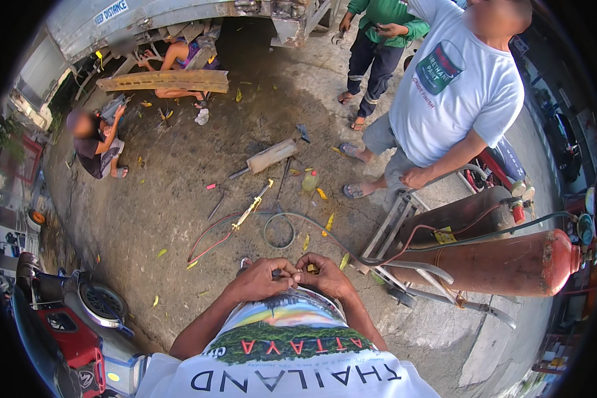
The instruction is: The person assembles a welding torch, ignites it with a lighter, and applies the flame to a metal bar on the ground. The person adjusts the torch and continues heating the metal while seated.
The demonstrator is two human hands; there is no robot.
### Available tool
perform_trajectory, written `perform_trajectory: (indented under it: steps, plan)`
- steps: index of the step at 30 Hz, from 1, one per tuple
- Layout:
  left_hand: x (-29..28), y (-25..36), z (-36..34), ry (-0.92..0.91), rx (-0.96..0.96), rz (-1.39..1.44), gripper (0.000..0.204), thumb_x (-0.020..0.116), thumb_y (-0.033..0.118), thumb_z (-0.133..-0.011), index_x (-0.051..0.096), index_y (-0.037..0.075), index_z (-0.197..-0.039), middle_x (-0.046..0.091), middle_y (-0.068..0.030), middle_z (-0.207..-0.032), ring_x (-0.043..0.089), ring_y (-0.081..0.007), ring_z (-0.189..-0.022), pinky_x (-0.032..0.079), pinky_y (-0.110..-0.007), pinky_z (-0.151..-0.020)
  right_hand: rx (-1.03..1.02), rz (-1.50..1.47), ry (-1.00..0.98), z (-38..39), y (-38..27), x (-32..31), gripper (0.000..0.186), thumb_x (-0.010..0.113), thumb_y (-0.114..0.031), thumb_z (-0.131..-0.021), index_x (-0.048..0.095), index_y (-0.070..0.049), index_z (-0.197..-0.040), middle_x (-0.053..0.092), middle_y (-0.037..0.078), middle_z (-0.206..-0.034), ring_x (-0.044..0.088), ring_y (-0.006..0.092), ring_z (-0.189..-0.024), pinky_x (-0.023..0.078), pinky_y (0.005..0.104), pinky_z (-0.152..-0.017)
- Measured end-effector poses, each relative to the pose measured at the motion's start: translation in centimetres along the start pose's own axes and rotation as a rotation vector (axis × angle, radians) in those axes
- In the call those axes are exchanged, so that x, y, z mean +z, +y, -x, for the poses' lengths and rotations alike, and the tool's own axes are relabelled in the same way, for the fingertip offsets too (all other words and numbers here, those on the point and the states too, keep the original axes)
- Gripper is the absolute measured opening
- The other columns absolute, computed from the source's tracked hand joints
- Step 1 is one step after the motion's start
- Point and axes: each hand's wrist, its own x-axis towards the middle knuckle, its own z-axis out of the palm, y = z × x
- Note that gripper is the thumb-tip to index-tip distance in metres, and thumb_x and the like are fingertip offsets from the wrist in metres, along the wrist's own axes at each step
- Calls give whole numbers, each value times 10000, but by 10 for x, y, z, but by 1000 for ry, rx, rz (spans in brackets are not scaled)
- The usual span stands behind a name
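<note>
My left hand (265,278) and my right hand (320,278) meet in front of my printed white shirt (282,371). The fingers of my left hand are bent and pinched at something small and dark that I cannot make out. My right hand curls round a small brass-yellow object (311,269), its thumb and finger close to the left hand's fingertips. Beyond my hands a brass cutting torch (249,210) lies on the stained concrete, joined to red and green hoses (280,245) that run to two gas cylinders (484,262) on a metal trolley (386,237) at the right.
A wooden-handled tool (272,154) and rods lie ahead. A person in white (448,99) grips the trolley; another in green (371,60) stands behind. Two people (96,142) (172,63) crouch by a truck (288,23) and plank (159,81). A motorcycle (69,331) stands left.
</note>
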Motion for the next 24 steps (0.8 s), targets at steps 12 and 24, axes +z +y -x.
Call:
perform_trajectory:
  steps: [12, 24]
  plan:
    - [-18, -5, 8, 74, -25, 31, 217, 658, 72, -933, 664, -67, -1099, 749, -147, -994, 713, -182, -958, 557, -333, -877, -104, -440, 110, -51, -31, -62, 219, 620, -269, -1033, 652, -54, -1064, 580, -11, -793, 518, 87, -649, 430, 230, -591]
    - [-74, -40, 22, 198, -10, 292, 181, 669, 63, -943, 660, -57, -1078, 754, -140, -948, 723, -180, -928, 552, -323, -868, -409, -626, 552, -207, -195, -180, 616, 457, -534, -1059, 540, 38, -1271, 669, 88, -1003, 397, 66, -600, 389, 204, -514]
